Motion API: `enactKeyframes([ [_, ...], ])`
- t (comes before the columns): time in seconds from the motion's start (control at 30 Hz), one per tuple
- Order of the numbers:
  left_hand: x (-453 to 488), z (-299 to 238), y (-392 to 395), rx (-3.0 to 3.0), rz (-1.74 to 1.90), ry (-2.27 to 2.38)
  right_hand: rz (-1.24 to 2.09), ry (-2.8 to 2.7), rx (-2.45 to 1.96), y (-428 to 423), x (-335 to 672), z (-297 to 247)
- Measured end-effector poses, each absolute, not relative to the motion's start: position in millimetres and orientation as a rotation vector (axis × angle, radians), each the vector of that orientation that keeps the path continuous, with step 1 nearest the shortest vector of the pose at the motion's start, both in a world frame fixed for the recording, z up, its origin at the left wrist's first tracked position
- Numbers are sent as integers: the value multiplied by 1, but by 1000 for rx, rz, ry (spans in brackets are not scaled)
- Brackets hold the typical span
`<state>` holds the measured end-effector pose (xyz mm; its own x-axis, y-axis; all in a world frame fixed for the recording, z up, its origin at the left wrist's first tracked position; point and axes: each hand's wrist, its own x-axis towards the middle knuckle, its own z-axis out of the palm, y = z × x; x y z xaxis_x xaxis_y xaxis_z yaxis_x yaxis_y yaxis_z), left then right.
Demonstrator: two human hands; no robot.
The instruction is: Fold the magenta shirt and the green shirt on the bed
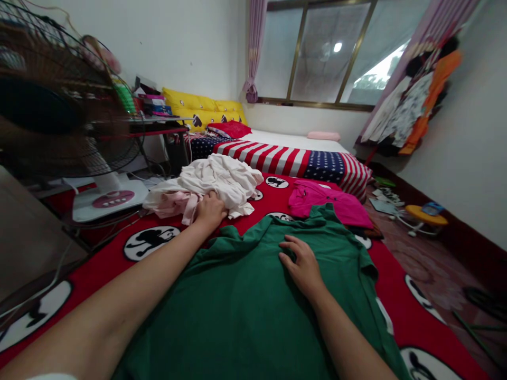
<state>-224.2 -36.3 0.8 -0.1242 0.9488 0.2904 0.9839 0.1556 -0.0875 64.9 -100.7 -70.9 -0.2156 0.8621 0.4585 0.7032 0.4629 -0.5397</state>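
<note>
Two hands at work, both on cloth. Far left: round black wire-caged electric fan (59, 95) on a white base, standing off the bed edge, cables trailing near it, so little free room on that side.

Left hand (209, 210) reaches forward to the crumpled heap of white and pale pink garments (206, 187) and touches its near edge; fingers curl into the fabric, but whether they have actually closed on a fold I cannot tell. Heap looks light, limp and loosely tangled; likely to sag and shed pieces if lifted from one point, so best taken by a bunched handful or from underneath.

Middle: dark green soft knit shirt (245, 295) lies spread flat across the red bedcover with black-and-white round prints (396, 274), collar end away from the person. Right hand (303, 264) rests palm down on it, fingers loose and spread, grasping nothing. Fabric seems thin, floppy, non-slippery, nothing fragile; shoulder seams or hem corners look like the natural holds.

Right of the collar: bright pink folded garment (328, 203), just beside the green shirt, touching or nearly so. Beyond it, a stars-and-stripes blanket (293, 158).

Right bed edge drops to a cluttered floor; open cover lies mainly near right.
</note>
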Motion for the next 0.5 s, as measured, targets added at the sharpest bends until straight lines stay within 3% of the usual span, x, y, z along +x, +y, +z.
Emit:
enactKeyframes([
  [0.2,-215,2,-11,-1867,-145,-2259,299,-1992,-1305,-101,65,-70],
  [0.5,-233,0,-57,-2141,-113,-2068,310,-1971,-1306,-100,66,-71],
])
